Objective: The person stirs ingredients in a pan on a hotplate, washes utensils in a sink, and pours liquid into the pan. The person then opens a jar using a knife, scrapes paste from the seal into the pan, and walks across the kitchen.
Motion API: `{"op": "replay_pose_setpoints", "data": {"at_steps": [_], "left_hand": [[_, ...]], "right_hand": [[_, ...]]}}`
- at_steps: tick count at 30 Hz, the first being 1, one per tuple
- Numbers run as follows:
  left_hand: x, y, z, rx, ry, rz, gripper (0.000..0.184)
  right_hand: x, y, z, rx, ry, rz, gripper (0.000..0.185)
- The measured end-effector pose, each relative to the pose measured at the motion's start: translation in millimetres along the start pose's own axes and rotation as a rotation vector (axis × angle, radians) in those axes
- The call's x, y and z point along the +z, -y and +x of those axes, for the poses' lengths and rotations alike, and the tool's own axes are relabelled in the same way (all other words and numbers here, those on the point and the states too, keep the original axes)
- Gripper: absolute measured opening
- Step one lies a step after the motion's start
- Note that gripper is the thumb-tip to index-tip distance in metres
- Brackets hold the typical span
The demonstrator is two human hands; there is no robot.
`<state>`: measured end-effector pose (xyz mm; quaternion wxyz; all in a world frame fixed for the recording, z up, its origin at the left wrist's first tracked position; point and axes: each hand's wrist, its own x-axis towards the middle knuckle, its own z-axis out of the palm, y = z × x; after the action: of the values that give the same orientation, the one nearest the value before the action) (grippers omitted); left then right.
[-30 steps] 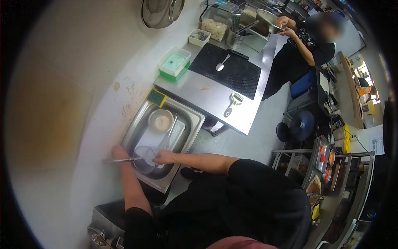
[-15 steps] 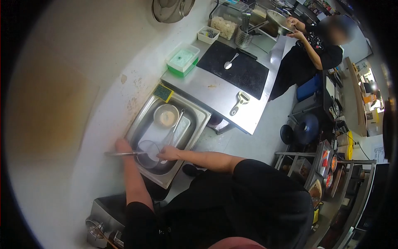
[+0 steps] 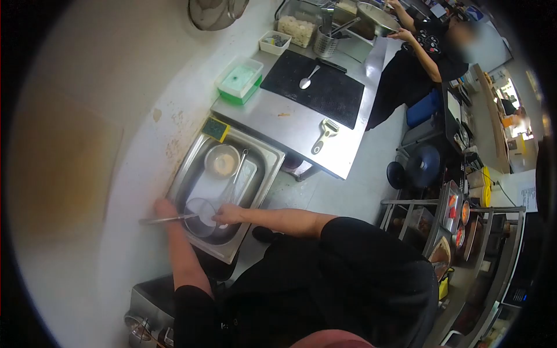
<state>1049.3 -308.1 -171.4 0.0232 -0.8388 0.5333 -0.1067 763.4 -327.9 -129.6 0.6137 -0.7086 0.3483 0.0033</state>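
Observation:
My right hand (image 3: 228,214) is closed on the rim of a clear round bowl (image 3: 197,210), tilted under the metal tap spout (image 3: 168,219) in the sink (image 3: 272,168). Against the wall, beside the spout, is my left hand (image 3: 164,207); its fingers are blurred and partly hidden. In the sink, a small bowl (image 3: 222,160) with beige residue stands near the far end. A wire whisk (image 3: 238,172) leans beside it, over a white flat piece (image 3: 203,184). On the sink's far corner lies a yellow-green sponge (image 3: 216,130).
Beyond the sink, a steel counter (image 3: 272,124) holds a peeler (image 3: 325,136), a black mat (image 3: 290,95) with a spoon (image 3: 306,83), and a green-and-white tub (image 3: 241,81). A co-worker (image 3: 400,87) holds a metal pan (image 3: 377,18). Shelving (image 3: 406,203) stands at right.
The view has shifted slightly, so the scene sits further left and up. The co-worker's pan has tilted. Both my hands keep about the same places by the spout and bowl.

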Motion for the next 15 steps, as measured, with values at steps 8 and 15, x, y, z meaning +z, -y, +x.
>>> {"op": "replay_pose_setpoints", "data": {"at_steps": [8,15], "left_hand": [[30,8,5,-0.067,0.001,-0.023,0.014],[18,3,1,-0.044,-0.014,-0.028,0.012]], "right_hand": [[2,-3,-2,0.003,-0.042,0.028,0.044],[-1,3,-4,0.047,0.045,0.03,0.049]]}}
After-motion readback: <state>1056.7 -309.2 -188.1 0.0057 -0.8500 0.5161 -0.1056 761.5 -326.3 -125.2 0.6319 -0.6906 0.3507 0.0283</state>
